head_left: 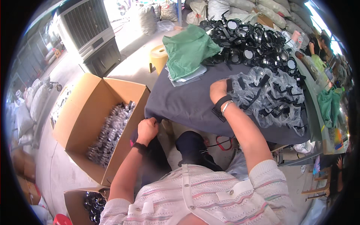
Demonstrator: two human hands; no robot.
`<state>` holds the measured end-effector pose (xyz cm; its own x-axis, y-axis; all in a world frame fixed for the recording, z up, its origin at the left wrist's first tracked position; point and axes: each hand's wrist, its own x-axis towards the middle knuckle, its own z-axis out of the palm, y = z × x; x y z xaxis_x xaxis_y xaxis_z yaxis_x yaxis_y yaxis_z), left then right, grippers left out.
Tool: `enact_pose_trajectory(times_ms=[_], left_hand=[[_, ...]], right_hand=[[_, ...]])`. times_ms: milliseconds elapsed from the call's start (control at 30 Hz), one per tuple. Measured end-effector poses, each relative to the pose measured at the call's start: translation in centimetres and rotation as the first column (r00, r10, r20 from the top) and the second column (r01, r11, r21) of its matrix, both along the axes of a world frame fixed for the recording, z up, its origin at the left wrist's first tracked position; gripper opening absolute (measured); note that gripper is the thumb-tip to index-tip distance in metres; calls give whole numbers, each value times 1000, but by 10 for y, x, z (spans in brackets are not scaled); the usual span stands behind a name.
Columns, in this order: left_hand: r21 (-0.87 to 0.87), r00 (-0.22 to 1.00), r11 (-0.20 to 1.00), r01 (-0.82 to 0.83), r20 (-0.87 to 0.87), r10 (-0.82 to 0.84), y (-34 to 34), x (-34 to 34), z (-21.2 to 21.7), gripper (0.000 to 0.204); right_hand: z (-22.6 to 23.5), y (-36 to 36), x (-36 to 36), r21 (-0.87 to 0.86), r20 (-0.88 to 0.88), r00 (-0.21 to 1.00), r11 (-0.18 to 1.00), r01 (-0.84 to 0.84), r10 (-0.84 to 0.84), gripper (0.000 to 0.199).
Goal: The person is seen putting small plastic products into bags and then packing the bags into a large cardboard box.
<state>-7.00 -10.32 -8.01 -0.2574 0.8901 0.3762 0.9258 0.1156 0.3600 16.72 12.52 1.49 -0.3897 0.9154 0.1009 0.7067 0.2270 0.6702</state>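
Observation:
My left hand [147, 129] is closed at the near left corner of the dark grey cloth [180, 99] that covers the table. Whether it pinches the cloth or something else is hidden. Over the table, my right hand [219, 91] is curled, its fingertips mostly out of sight. A short black piece [229, 85] lies right against it, at the left edge of a heap of black parts in transparent plastic bags [268, 95]. Behind that heap rises a larger pile of loose black parts with round silvery discs [249, 43].
A green cloth sack [189, 48] lies on the table's far left. Left of me stands an open cardboard box [84, 112] with bagged parts inside; a smaller box [73, 202] holds black rings. Beyond are a yellow stool [158, 56] and an air cooler [88, 33]. People sit at far right.

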Motion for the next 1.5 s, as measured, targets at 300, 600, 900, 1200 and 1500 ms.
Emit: enact_pose_trajectory(times_ms=[300,600,900,1200,1500], left_hand=[[276,968,960,43,226,-108,16,15,15,12],[510,889,794,331,112,-443,98,89,71,38],[437,860,838,327,231,-455,111,117,69,52],[425,862,865,267,296,-412,113,115,65,51],[435,852,857,277,302,-429,111,114,67,51]], right_hand=[[0,-13,21,245,-494,766,911,-333,412,13],[-5,-79,1,-136,-991,113,675,-725,-79,21],[33,-19,37,203,-747,537,904,-377,392,14],[60,24,48,-161,-267,930,963,216,-253,28],[73,22,74,161,-396,880,963,-215,262,4]])
